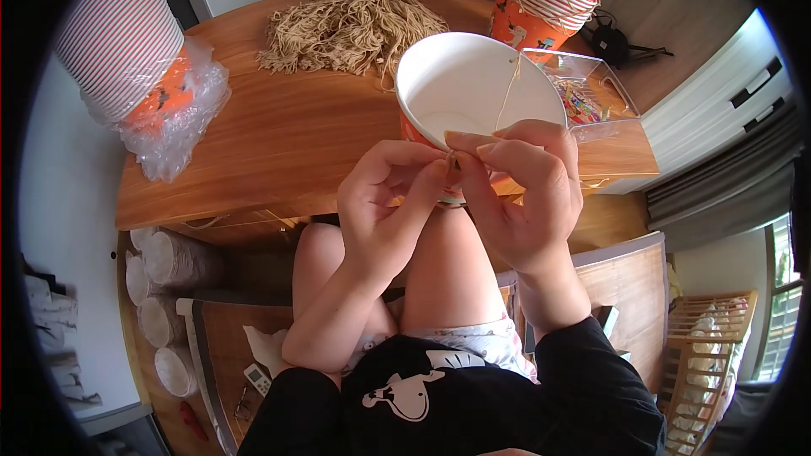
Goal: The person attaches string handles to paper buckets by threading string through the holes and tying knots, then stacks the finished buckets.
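A white-lined paper bucket [473,76] with an orange outside stands in front of me, its open top facing me. From its far rim a thin beige string [509,89] hangs across the inside to my right hand [532,190]. That hand is closed in a pinch at the near rim, on the string. My left hand [384,203] is pinched too, its fingertips meeting the right ones. Something small shows between the fingertips, but the fingers mostly hide it, and what the left hand grips is unclear.
A heap of beige strings [355,27] lies at the back of the wooden table [279,143]. Nested orange buckets [541,4] stand at back right, beside a clear box [591,101] of colourful small pieces. A tall bucket stack [127,42] in plastic is at left; more stacks [173,257] are on the floor.
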